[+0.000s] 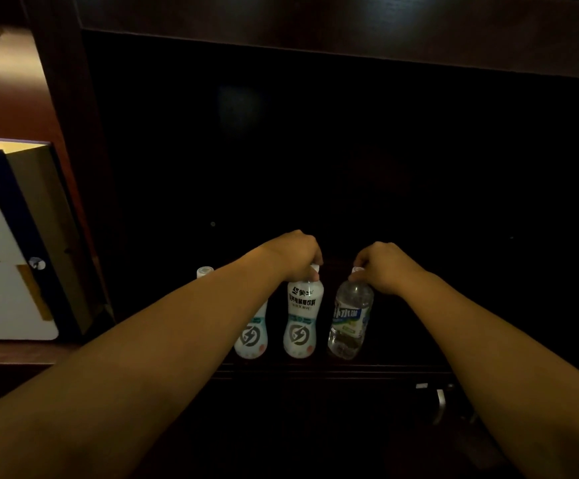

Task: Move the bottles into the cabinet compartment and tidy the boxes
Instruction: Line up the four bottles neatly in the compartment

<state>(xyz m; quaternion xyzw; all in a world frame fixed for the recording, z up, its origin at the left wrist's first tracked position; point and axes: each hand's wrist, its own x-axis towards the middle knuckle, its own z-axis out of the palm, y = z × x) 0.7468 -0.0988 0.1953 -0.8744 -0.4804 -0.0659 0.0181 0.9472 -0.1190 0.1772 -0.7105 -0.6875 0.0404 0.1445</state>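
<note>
Three bottles stand in a row near the front edge of a dark cabinet compartment (315, 369). My left hand (296, 252) grips the cap of the middle white drink bottle (302, 319). My right hand (383, 266) holds the cap of a clear water bottle (350, 319) with a blue and green label. A second white bottle (251, 335) stands to the left, mostly hidden behind my left forearm, its cap showing above the arm. A large white and navy box (4, 243) stands in the neighbouring compartment on the left.
A dark wooden upright (73, 133) separates the two compartments. The compartment's back and right side are very dark and hard to read. A metal handle (440, 406) shows low on the cabinet front, below the shelf.
</note>
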